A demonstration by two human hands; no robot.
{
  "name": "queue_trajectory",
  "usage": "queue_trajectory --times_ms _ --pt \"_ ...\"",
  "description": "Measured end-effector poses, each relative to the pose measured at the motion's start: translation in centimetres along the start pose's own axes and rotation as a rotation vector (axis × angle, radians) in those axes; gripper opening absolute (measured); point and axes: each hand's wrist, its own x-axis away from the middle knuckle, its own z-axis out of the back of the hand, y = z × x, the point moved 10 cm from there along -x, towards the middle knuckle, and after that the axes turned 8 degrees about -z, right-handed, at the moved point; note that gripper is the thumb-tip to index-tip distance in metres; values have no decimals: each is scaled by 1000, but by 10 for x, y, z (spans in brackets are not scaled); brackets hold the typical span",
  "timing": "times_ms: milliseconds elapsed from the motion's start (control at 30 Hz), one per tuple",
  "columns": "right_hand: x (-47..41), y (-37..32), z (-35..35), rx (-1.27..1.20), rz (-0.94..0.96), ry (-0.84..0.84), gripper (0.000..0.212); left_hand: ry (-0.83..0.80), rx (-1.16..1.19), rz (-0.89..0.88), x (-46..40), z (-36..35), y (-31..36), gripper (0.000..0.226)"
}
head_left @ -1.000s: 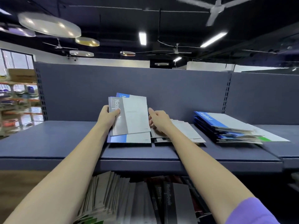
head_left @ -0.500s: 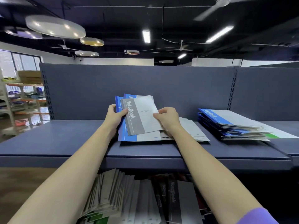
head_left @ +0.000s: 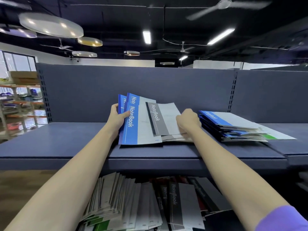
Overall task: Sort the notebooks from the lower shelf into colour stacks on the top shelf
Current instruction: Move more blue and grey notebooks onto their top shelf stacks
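Unsorted notebooks wait at lower centre. Above them, mid-frame, the right hand pinches a grey notebook; it should land squarely on the grey pile. The left hand grips the blue notebooks, propped on the top shelf.

Dark ceiling, round lamps, fans; blue-grey back panel; window left.

Ceiling fan, round lamps overhead
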Motion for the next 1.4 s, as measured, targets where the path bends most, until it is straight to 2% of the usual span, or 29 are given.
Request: queue_trajectory --times_ms 167,367,533,600,667,767,833,933,1000,1033,1133,1233,1400 --pt "4 13 -14 202 59 47 19 26 15 -17 -4 5 2 39" --pt "5 10 -17 371 35 87 34 180 135 -19 -4 28 3 36" --pt "12 -7 -17 492 120 65 33 117 121 -38 -4 18 7 38" --pt "14 -18 -17 399 188 61 25 75 98 -37 -2 9 8 40" --pt "16 -27 -17 82 211 -13 24 58 130 -7 -2 3 5 43" --pt "25 -42 -22 -525 115 -299 41 75 241 93 -1 -10 1 38" --pt "31 -55 -14 -668 112 -390 41 67 242 108 -2 -26 7 36" --pt "23 -53 6 -773 77 -405 41 31 227 58 -7 -58 26 44" --pt "7 -34 22 -796 46 -362 25 11 231 39 -8 -81 37 47" --pt "-1 -22 33 -737 48 -312 23 5 226 30 -8 -94 42 46" --pt "-28 14 64 -558 -7 -181 37 -49 236 40 0 -138 48 45" --pt "-55 54 90 -525 -114 -120 25 -99 288 103 7 -179 40 44" --pt "-82 97 131 -452 -164 -20 28 -136 346 157 14 -233 32 41"
